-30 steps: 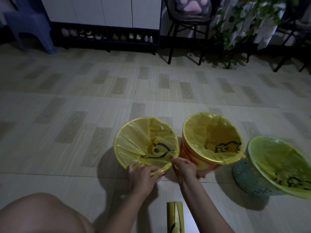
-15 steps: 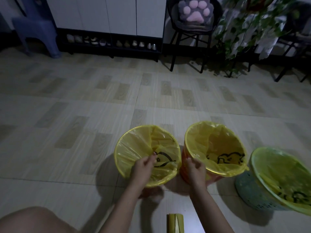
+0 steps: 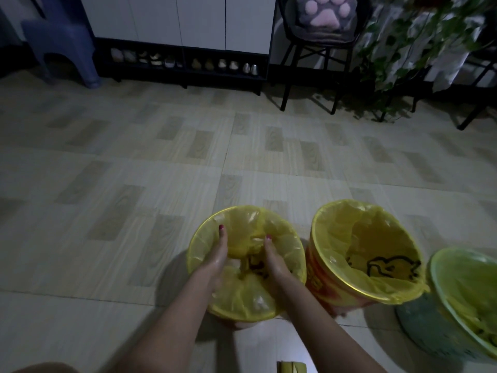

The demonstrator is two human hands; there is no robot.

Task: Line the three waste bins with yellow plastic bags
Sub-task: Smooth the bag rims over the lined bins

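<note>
Thin, glossy, crinkled yellow plastic film lines the leftmost bin (image 3: 246,267) and the orange bin (image 3: 365,257) – the green bin (image 3: 419,327) is perforated plastic – on a matt wood-grain tiled floor (image 3: 134,184).

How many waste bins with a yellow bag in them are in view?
3. The left bin sits in front of the person with both hands inside; the orange bin stands just right of it; the green bin is at the right edge, partly cut off.

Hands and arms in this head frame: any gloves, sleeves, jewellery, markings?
No gloves. Left hand and right hand are bare, as are both forearms as far as the frame's bottom edge; no sleeve shows. Fingernails wear dark red polish. No watch, ring or bracelet is visible in the dim light.
</note>
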